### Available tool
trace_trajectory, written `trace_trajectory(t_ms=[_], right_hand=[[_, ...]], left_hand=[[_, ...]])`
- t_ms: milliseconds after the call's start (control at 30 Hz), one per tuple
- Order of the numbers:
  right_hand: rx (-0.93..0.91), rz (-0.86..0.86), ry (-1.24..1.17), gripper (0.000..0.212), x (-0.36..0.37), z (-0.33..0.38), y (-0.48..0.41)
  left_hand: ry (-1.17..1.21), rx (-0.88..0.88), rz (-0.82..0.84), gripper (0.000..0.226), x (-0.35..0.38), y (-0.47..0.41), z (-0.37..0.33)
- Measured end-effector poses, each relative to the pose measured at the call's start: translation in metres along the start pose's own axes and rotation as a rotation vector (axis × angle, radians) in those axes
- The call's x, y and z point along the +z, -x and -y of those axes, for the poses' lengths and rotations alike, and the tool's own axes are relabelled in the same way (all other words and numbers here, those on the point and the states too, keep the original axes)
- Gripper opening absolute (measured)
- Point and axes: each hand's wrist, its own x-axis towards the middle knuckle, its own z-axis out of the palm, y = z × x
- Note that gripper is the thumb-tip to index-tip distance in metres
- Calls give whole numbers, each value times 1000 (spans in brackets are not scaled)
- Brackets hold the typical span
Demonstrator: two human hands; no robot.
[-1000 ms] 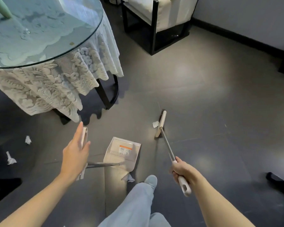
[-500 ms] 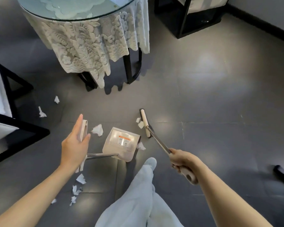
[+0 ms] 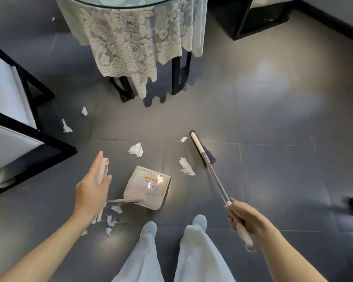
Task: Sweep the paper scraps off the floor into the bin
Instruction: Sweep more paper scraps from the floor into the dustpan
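Gathering step. Right hand (image 3: 245, 219) clenches broom (image 3: 198, 147) handle, head right of centre. Left hand (image 3: 93, 190) grasps dustpan (image 3: 149, 187) grip, pan at centre. Paper scraps (image 3: 136, 150) lie scattered centre, left, lower left. Next: likely draw nearest scraps into pan mouth.

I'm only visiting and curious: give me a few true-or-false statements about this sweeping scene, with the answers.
1. The right hand grips the broom by its handle. True.
2. The dustpan rests on the table. False: it stands on the floor.
3. The left hand holds the dustpan's handle. True.
4. All the paper is already in the dustpan. False: several pieces lie on the floor, like the large paper scrap beyond the dustpan.
5. A lace tablecloth hangs from the table. True.
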Motion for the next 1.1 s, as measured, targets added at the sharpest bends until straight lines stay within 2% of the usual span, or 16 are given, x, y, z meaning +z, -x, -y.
trace_trajectory(t_ms=[133,300,500,667,900,1100], right_hand=[[-21,-39,80,21,57,-16,-19],[-67,-85,197,20,120,1,-34],[-9,-101,54,12,164,-2,-12],[126,-48,-78,13,185,-26,24],[-27,-88,-128,8,157,-33,65],[-173,-112,12,26,175,-60,30]], left_hand=[[10,36,42,66,-25,-13,33],[7,111,98,68,-39,-24,55],[24,220,127,71,-42,-23,73],[19,243,125,72,-44,-20,86],[-26,277,101,70,-47,-18,94],[-82,292,74,68,-49,-23,98]])
